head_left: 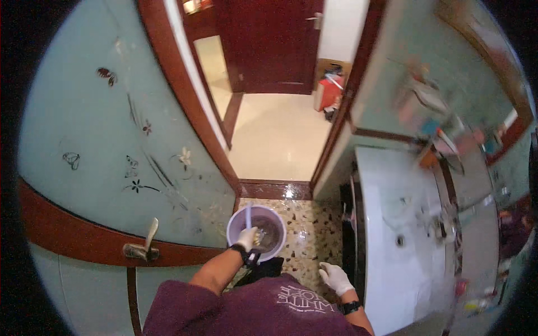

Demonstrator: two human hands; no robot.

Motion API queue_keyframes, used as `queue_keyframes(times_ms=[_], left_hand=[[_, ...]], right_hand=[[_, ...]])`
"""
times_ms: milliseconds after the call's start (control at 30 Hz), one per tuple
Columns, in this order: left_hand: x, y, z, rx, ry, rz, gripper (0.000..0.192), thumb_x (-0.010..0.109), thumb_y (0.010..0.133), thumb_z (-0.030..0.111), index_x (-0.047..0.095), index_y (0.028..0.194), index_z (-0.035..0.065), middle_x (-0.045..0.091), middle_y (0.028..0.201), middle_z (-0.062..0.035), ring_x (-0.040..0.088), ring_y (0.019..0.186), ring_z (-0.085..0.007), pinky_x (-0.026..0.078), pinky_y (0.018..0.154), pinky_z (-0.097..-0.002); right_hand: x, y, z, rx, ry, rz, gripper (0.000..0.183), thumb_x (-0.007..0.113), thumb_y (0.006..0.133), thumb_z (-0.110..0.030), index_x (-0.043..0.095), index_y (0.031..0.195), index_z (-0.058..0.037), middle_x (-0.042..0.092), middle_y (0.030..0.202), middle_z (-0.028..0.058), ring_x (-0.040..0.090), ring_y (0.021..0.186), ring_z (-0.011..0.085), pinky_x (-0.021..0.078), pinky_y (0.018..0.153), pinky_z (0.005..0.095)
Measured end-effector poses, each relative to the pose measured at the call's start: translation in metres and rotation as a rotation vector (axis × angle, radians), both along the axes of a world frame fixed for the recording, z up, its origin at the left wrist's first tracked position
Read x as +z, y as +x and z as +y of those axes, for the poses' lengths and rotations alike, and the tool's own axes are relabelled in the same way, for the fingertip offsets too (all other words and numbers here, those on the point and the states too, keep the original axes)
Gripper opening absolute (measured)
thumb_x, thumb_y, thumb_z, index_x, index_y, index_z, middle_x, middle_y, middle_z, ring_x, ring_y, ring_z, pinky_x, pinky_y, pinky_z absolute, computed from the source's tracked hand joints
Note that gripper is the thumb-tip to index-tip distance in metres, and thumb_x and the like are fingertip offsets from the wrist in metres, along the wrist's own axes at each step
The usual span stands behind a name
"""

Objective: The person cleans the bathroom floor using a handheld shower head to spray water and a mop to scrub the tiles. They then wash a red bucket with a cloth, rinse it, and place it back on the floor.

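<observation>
My left hand (pixel 247 237), in a white glove with a dark band at the wrist, is closed around a pale lilac-handled tool (pixel 248 215). This hand is inside the rim of a lilac plastic bucket (pixel 282 221). Dark, murky water (pixel 272 231) is in the bucket. Small yellowish parts show beside my fingers; whether they belong to the tool is unclear. My right hand (pixel 337 279), also white-gloved, hangs above the floor beside the washbasin cabinet. Its fingers are loosely bent, with nothing visible in them.
The patterned tile floor (pixel 300 235) looks wet, up to a raised brown threshold (pixel 275 190). A white washbasin (pixel 399 269) stands at right below a mirror. At left is a frosted glass door (pixel 126 126) with a metal handle (pixel 145 248). A red bag (pixel 328 94) stands beyond the doorway.
</observation>
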State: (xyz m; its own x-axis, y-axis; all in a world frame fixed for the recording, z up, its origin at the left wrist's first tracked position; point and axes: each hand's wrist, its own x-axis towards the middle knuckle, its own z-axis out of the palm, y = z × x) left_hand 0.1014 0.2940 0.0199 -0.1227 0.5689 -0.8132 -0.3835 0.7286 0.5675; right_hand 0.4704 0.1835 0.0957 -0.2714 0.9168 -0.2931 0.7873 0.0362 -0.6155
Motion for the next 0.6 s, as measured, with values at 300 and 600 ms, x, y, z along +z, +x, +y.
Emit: queue_keyframes(times_ms=[300, 600], left_hand=[[-0.010, -0.014, 0.172, -0.087, -0.083, -0.015, 0.029, 0.052, 0.093, 0.027, 0.052, 0.074, 0.0047, 0.044, 0.055, -0.0053, 0.045, 0.043, -0.0192, 0.043, 0.043, -0.0360], [-0.012, -0.052, 0.330, -0.046, -0.205, -0.017, 0.033, 0.050, 0.095, 0.036, 0.050, 0.080, 0.0064, 0.044, 0.059, -0.0046, 0.039, 0.044, -0.0180, 0.041, 0.046, -0.0371]], right_hand=[[0.044, -0.012, 0.136, -0.086, 0.017, -0.081, 0.036, 0.059, 0.091, -0.031, 0.062, 0.118, -0.0082, 0.068, 0.095, 0.0201, 0.063, 0.092, 0.0390, 0.0506, 0.080, 0.0470], [0.095, -0.057, 0.323, -0.067, 0.039, 0.033, 0.038, 0.059, 0.091, -0.029, 0.060, 0.123, -0.0074, 0.068, 0.102, 0.0205, 0.063, 0.097, 0.0373, 0.0499, 0.085, 0.0458]])
